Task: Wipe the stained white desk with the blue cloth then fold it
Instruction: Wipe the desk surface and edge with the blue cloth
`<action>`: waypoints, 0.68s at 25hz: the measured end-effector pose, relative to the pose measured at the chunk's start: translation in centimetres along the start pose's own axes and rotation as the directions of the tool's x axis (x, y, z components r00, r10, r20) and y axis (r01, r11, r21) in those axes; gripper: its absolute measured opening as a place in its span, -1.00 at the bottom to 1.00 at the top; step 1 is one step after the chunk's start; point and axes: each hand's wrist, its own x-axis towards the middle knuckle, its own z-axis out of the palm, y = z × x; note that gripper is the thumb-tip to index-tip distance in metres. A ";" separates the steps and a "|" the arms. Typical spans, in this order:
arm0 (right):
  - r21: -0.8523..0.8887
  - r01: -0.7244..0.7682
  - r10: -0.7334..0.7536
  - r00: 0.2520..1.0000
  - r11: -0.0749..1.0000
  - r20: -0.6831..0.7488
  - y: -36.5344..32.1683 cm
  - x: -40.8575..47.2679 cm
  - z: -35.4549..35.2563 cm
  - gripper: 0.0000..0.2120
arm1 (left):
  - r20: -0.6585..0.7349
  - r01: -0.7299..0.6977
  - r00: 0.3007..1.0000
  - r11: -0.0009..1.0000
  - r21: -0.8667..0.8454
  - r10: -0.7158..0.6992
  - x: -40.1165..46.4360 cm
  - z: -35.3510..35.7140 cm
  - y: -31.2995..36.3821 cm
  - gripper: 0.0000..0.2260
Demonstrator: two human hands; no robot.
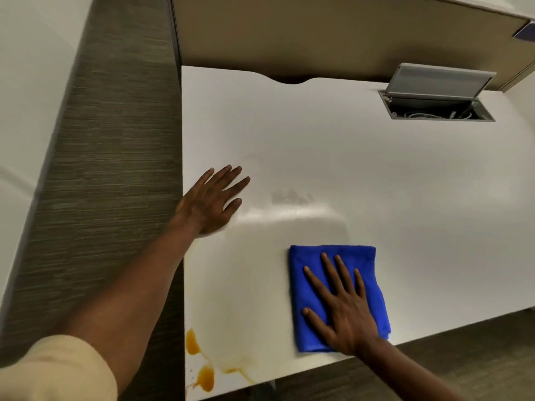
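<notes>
Left of the pressing hand, orange stains (199, 363) remain at the desk (376, 183) corner. The left hand (212, 199) braces flat, fingers spread. The right hand (343, 306), also spread, presses the cloth (333, 256); I would drag it leftward with even pressure.

Most of the white bench (376, 180) lies bare through its middle and right, giving open room for a sweep. At the far right a cable box (437, 107) is sunk into the top, its grey lid (440, 81) tilted up above the surface. A beige partition (318, 36) walls off the far edge. The left hand (210, 199) lies flat near the left edge, and the right hand (344, 308) presses the folded blue cloth (338, 296) at the near edge. Orange stains (202, 369) sit in the near left corner.
</notes>
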 end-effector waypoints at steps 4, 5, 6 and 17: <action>0.026 -0.003 0.002 0.999 1.000 0.037 1.2 6.4 -2.0 -0.27 | 0.004 0.005 1.000 1.000 0.030 -0.005 0.0 0.1 -0.1 -0.46; 0.041 -0.070 0.069 0.997 0.997 0.022 1.2 8.6 -2.4 -0.26 | 0.006 0.003 1.000 1.000 0.026 -0.003 0.1 0.1 -0.1 -0.46; 0.054 -0.141 0.141 0.990 0.988 0.003 1.0 10.8 -2.8 -0.25 | 0.008 0.000 1.000 1.000 0.023 0.000 0.1 0.1 -0.1 -0.47; 0.170 0.081 -0.066 0.993 0.982 -0.095 -7.1 12.1 -1.0 -0.44 | -0.034 -0.021 0.999 1.000 -0.021 0.020 0.2 0.2 -0.2 -0.46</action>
